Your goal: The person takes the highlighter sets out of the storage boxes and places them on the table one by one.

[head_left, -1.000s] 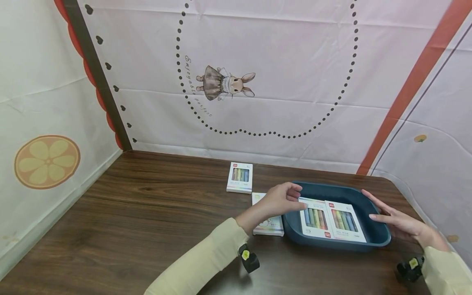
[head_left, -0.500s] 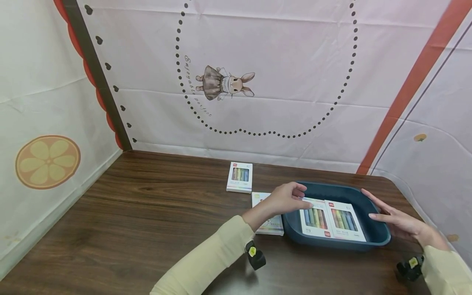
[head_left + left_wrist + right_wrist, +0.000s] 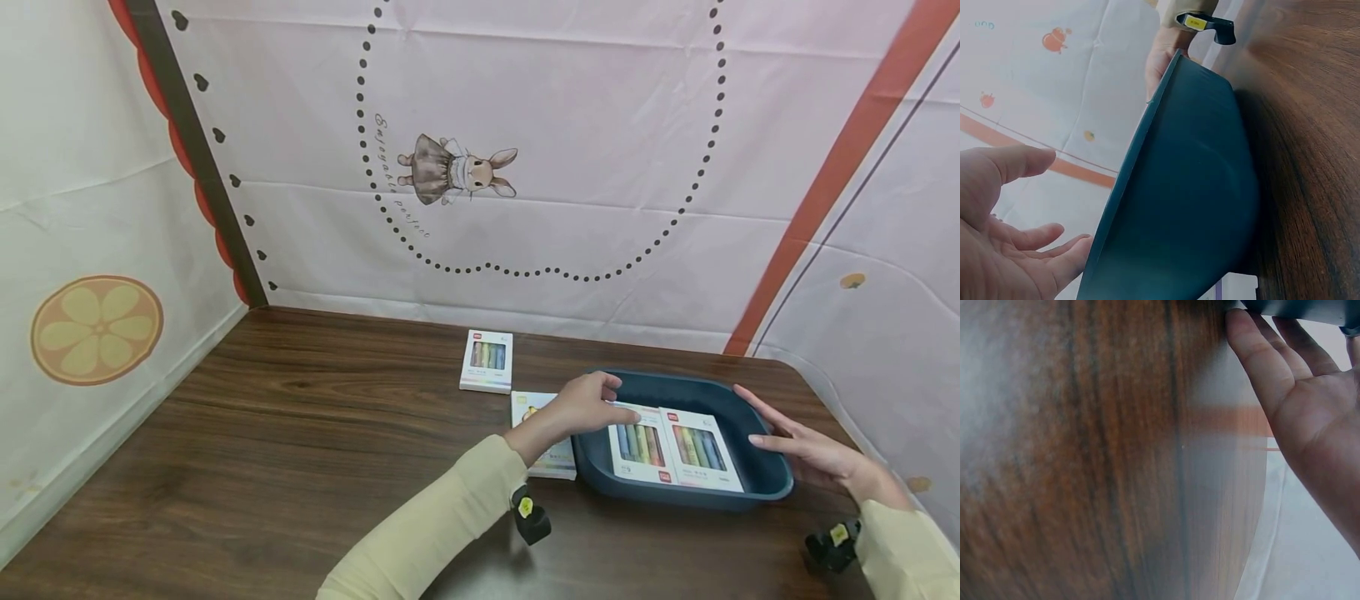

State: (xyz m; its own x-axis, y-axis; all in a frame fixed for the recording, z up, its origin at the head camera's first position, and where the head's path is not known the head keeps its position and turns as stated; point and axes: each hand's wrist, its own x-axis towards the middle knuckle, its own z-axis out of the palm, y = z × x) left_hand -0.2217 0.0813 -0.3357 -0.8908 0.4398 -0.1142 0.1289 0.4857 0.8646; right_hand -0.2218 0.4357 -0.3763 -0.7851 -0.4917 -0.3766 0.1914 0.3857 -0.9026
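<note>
In the head view, a dark blue plastic basin (image 3: 768, 483) holds two white crayon boxes, the left one (image 3: 637, 462) and the right one (image 3: 716, 475), lying side by side with windows up. My left hand (image 3: 585, 410) hovers over the basin's left side, thumb above the left box's top edge. The left wrist view shows that thumb (image 3: 1029, 161) apart from the fingers, with nothing between them. My right hand (image 3: 813, 454) holds the basin's right rim, thumb over the inside. In the right wrist view its long fingers (image 3: 1266, 359) touch the basin's outside.
Partly under my left forearm, another white box (image 3: 555, 458) lies against the basin's left side. One more crayon box (image 3: 487, 362) lies farther back on the brown wooden table (image 3: 300, 450). Printed cloth (image 3: 600, 150) hangs behind and at both sides.
My left hand and forearm have shifted slightly right, bringing the thumb farther over the left box. The right hand, basin and boxes look the same.
</note>
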